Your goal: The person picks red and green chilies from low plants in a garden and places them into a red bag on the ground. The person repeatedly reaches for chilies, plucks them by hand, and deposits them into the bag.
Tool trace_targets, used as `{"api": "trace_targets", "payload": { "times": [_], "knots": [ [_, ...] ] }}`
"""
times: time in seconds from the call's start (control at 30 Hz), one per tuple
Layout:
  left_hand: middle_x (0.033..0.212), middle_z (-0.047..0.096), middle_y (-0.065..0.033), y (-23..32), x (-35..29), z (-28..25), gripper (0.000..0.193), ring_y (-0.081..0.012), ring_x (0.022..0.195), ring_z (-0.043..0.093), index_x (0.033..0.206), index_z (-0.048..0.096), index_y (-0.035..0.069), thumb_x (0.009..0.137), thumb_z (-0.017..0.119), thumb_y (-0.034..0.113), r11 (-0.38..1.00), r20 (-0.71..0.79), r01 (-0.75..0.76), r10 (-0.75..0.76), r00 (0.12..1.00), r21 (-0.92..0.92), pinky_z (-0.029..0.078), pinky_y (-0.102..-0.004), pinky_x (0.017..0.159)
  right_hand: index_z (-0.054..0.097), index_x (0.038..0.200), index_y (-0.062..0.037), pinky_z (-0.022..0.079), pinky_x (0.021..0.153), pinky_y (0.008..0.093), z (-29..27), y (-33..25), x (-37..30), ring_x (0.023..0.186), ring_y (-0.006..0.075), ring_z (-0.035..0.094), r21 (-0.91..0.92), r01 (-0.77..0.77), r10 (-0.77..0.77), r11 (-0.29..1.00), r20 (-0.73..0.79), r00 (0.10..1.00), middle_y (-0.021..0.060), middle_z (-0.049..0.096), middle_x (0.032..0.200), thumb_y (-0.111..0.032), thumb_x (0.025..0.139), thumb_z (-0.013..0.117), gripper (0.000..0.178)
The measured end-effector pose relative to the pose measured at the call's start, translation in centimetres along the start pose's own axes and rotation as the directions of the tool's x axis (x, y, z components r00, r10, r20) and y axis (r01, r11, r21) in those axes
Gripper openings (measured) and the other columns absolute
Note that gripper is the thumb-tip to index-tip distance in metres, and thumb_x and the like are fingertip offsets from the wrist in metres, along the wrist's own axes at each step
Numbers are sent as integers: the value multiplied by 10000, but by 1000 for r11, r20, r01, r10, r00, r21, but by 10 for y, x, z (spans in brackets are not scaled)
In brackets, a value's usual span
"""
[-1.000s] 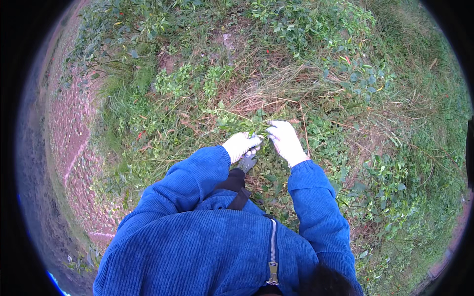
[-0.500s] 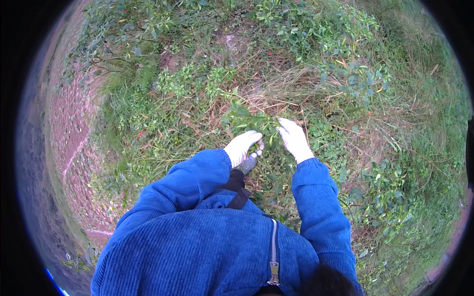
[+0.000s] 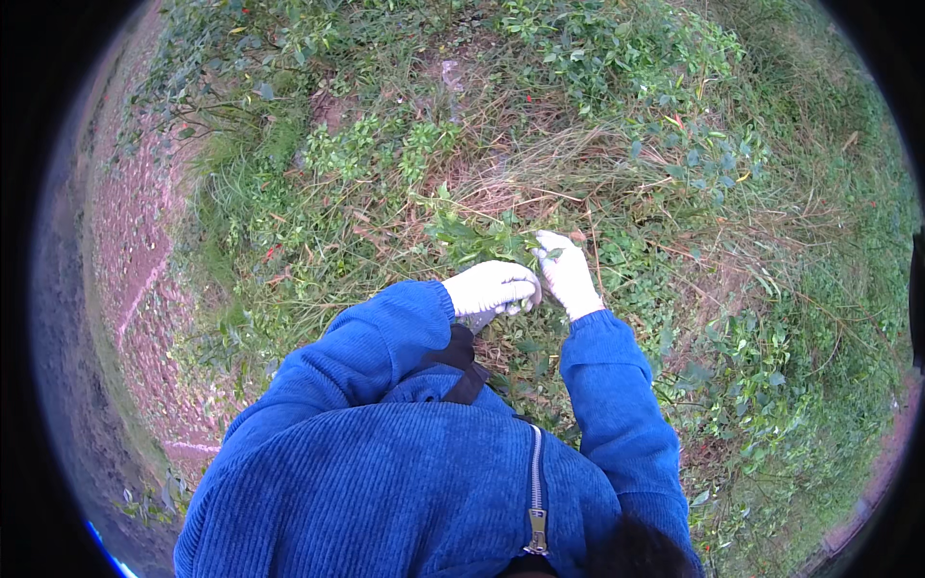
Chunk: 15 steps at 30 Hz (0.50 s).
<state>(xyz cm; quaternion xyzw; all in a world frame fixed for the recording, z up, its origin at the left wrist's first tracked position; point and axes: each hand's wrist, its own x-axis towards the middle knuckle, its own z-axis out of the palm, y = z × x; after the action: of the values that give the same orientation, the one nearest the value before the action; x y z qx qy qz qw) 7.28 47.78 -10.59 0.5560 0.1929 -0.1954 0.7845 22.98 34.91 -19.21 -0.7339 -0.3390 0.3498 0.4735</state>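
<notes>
White gloves cover both of my hands, which are close together in front of my body. A leafy green sprig (image 3: 472,239) spreads just beyond them, above the ground plants. My left hand (image 3: 493,287) is closed, its fingers curled toward the right hand; what lies inside is hidden. My right hand (image 3: 568,276) pinches the right end of the sprig, with a small leaf showing by the fingertips. Under the left hand, part of a grey shoe (image 3: 477,321) shows.
Dry straw (image 3: 578,169) lies among low weeds ahead. Leafy bushes (image 3: 597,48) grow at the far side, and a red pepper (image 3: 678,122) hangs at the right. More plants (image 3: 752,356) stand on the right. Bare reddish soil (image 3: 145,260) runs along the left.
My left hand has moved right, closer to the right hand, and its fingers have curled over. The sprig has dropped lower and shifted slightly left. My right hand has barely moved.
</notes>
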Motion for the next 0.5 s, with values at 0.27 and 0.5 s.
{"api": "trace_targets", "payload": {
  "times": [0.27, 0.5],
  "knots": [
    [826, 570, -2, -25, -11, 11, 206, -63, 642, 486, 1045, 586, 63, 990, 512, 247, 827, -107, 26, -103, 989, -561, 395, -192, 528, 573, 1260, 6, 492, 950, 287, -30, -22, 9, 1114, 218, 615, -227, 110, -91, 968, 93, 992, 150, 631, 1211, 91, 822, 587, 446],
    [754, 600, -17, -34, 13, -8, 279, -96, 630, 539, 1041, 629, 25, 948, 570, 282, 998, -638, 58, -35, 769, 16, 439, -275, 550, 601, 1212, 16, 499, 930, 318, -27, -18, 4, 1091, 265, 627, -295, 122, -105, 948, 73, 992, 176, 646, 1176, 51, 832, 600, 382]
  ]
}}
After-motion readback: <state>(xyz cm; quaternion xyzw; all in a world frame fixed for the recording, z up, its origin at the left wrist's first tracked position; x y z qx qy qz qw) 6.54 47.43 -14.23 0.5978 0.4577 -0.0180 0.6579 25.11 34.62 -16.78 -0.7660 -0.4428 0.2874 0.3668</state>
